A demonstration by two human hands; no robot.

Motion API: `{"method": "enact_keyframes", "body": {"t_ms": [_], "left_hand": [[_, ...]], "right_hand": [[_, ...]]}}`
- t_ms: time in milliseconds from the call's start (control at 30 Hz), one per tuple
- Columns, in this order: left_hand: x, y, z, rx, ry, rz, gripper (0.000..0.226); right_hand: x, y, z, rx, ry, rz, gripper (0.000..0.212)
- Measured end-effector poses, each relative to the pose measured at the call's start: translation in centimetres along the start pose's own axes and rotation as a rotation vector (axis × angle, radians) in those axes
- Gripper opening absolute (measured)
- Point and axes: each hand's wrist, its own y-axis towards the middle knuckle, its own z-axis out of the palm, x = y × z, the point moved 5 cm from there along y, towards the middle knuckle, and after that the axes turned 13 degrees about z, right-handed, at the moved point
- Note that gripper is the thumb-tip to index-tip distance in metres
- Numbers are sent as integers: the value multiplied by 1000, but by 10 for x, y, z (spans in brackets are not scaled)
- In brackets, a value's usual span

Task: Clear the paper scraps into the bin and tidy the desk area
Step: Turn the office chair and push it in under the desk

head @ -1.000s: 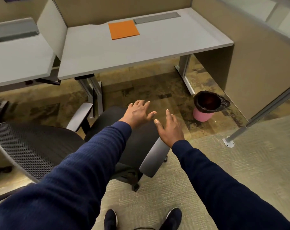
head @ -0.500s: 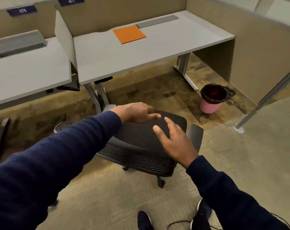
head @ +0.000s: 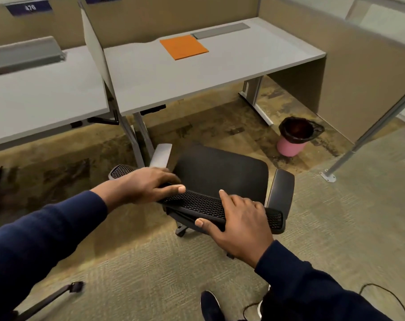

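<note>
Cubicle partitions wall in the desk (head: 197,72) on its far and right sides, and patterned carpet runs from under it toward the person's feet. Both hands sit on the top edge of the mesh backrest of the office chair (head: 220,172). The left hand (head: 148,187) lies over the rail with fingers curled forward and thumb along the near side; the right hand (head: 239,224) clasps the rail, fingers over the top and thumb pressed on the near face.

The step in hand appears to be pushing the chair in under the desk. For that, both grips should stay level and push evenly, so the castors track straight and the seat does not swivel. Ahead of the left fingers, the desk leg (head: 139,137) stands close to the chair's left armrest (head: 161,155), so a slight bias rightward would likely help. Ahead and right of the right fingers, open floor lies between the right armrest (head: 282,193) and the pink bin (head: 292,140), which stands well apart and holds a dark liner; whether scraps lie inside is hard to tell. No loose scraps show on the desktop, only an orange sheet (head: 184,47) near the back, beyond both hands. Behind the right wrist, a thin cable (head: 382,295) trails by the shoe and could catch a foot.
</note>
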Motion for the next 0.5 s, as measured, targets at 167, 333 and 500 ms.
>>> {"method": "enact_keyframes", "body": {"t_ms": [167, 333, 500], "left_hand": [[19, -21, 13, -70, 190, 97, 84], [23, -12, 3, -201, 266, 184, 85], [32, 1, -12, -277, 311, 256, 85]], "right_hand": [[10, 2, 3, -58, -69, 23, 90], [11, 7, -1, -108, -48, 41, 86], [14, 20, -4, -132, -26, 64, 86]]}}
